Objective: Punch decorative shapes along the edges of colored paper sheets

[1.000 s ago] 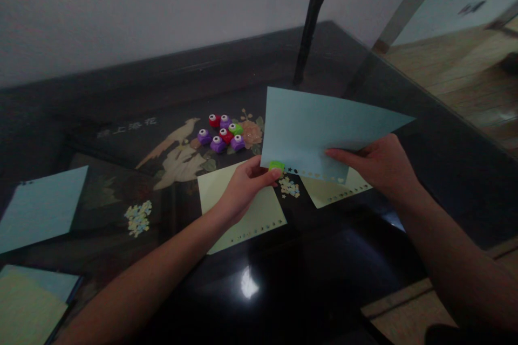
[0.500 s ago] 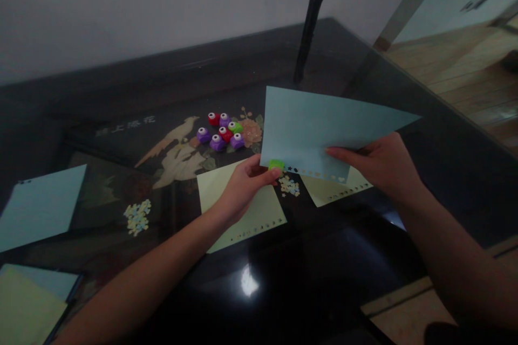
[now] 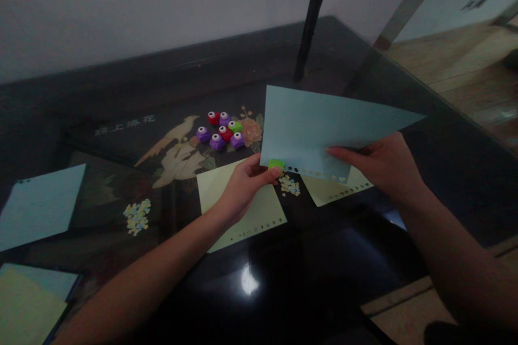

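Note:
My left hand [image 3: 243,186] pinches a small green paper punch [image 3: 276,164] clamped on the lower left corner of a light blue paper sheet [image 3: 311,129]. My right hand [image 3: 384,164] grips that sheet at its lower right edge and holds it above the table. A row of small punched holes runs along the sheet's bottom edge. Under the sheet lies a little pile of punched paper shapes [image 3: 290,186].
Two pale yellow sheets [image 3: 243,205] [image 3: 335,188] with punched edges lie on the dark glossy table [image 3: 315,275]. Several red, purple and green punches [image 3: 220,130] cluster behind. Another confetti pile [image 3: 137,216] and blue and yellow sheets [image 3: 38,207] lie left. A black pole [image 3: 311,19] stands behind.
Hardly anything has moved; both hands keep the same hold on the punch and the blue sheet, and the view has shifted slightly.

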The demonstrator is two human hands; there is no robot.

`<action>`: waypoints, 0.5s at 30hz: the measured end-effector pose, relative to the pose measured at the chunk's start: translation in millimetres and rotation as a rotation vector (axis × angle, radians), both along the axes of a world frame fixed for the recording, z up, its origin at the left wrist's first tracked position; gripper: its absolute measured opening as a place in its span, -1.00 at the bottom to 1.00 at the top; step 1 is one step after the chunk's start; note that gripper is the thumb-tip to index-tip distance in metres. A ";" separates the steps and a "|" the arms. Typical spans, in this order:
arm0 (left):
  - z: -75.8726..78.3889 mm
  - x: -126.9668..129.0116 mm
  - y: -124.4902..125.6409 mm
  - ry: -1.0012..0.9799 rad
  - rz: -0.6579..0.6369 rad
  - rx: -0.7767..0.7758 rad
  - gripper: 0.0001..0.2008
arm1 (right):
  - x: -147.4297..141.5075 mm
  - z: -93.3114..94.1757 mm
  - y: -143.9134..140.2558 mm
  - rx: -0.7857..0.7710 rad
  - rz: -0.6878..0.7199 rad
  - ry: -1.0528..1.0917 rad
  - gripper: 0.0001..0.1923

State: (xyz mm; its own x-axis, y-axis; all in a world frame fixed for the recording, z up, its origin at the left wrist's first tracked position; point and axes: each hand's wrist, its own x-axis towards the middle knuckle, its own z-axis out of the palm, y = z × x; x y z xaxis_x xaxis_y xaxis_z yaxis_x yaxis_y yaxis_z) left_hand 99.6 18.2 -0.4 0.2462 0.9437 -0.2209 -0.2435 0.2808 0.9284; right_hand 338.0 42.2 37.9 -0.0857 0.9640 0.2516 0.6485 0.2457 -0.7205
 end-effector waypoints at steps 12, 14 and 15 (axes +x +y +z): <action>0.7 0.5 -1.9 -0.018 0.010 0.005 -0.73 | 1.3 -1.3 -1.2 -0.017 -0.022 0.019 -0.83; 0.5 0.9 -2.6 -0.016 0.016 0.014 -0.73 | 1.1 -1.3 -1.4 -0.018 -0.008 0.038 -0.84; 0.5 1.0 -2.9 -0.011 0.017 0.019 -0.73 | 0.9 -1.3 -1.5 -0.020 0.000 0.045 -0.84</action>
State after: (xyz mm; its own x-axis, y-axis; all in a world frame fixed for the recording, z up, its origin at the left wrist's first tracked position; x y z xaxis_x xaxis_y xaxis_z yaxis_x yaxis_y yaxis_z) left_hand 100.6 15.3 0.1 0.2327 0.9516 -0.2006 -0.2583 0.2593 0.9306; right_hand 339.0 40.7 36.6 -0.0746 0.9690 0.2357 0.6152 0.2307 -0.7538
